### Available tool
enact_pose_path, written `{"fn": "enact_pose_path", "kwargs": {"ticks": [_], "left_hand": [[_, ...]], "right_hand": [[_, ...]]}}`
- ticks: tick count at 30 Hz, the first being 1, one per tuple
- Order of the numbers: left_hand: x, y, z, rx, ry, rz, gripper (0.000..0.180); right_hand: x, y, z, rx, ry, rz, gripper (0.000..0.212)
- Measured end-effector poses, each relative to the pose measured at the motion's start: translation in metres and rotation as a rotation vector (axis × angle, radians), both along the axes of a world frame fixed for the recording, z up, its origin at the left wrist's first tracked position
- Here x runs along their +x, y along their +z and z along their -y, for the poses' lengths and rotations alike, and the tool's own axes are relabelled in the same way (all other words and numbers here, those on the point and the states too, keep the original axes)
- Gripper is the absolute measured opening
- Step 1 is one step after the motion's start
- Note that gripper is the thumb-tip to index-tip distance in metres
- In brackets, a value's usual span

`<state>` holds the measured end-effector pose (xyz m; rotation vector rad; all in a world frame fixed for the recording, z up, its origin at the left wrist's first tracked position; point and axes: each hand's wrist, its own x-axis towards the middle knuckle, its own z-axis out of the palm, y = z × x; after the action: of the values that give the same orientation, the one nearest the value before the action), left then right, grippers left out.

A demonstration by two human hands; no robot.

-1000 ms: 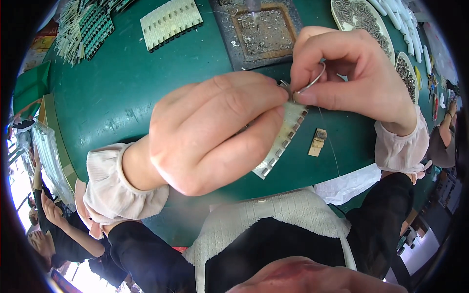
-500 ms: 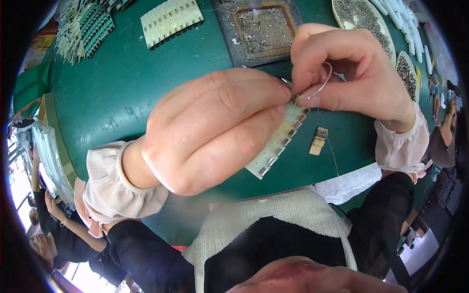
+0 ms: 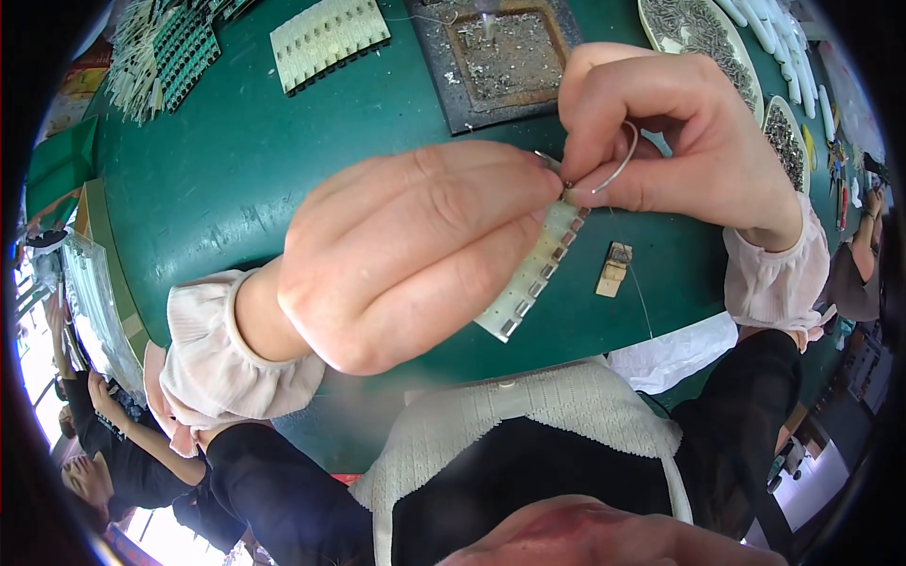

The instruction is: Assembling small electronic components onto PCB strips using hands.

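My left hand (image 3: 415, 255) is closed over a pale circuit board panel (image 3: 533, 274) and covers much of it. Small metal-faced parts line the panel's right edge, and its lower end sticks out below my fingers. At the upper end, my right hand (image 3: 684, 141) pinches thumb against finger on a thin white wire (image 3: 627, 162) that loops up over the thumb. The fingertips of both hands nearly meet there, at a tiny metal part too small to name. On the table below my right hand lies a small tan block (image 3: 613, 271) with a dark top and a thin strand beside it.
A dark tray (image 3: 458, 104) with scraps stands at the back, a blurred tip above it. Left of it lie another panel (image 3: 330, 42) and wired green boards (image 3: 186, 52). Dishes of small metal parts (image 3: 703, 33) and white tubes (image 3: 781, 42) sit at right. A co-worker's arm (image 3: 142, 439) shows left.
Both hands keep their grips and have barely moved. The panel's lower end has shifted slightly upward.
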<state>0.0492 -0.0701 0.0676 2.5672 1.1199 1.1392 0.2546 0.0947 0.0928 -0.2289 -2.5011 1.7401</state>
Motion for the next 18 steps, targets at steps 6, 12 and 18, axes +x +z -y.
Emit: {"fn": "enact_pose_path", "kwargs": {"ticks": [6,12,18], "left_hand": [[-0.001,0.002,0.000,-0.014,-0.026,-0.010,0.041],[0.000,-0.008,-0.001,-0.008,0.025,0.047,0.038],[0.002,0.000,-0.006,-0.144,0.147,0.085,0.028]], "right_hand": [[0.000,0.002,0.000,0.054,0.014,0.021,0.015],[-0.005,0.020,0.003,-0.168,-0.430,0.286,0.013],[-0.003,0.021,0.007,-0.256,-0.496,0.239,0.011]]}}
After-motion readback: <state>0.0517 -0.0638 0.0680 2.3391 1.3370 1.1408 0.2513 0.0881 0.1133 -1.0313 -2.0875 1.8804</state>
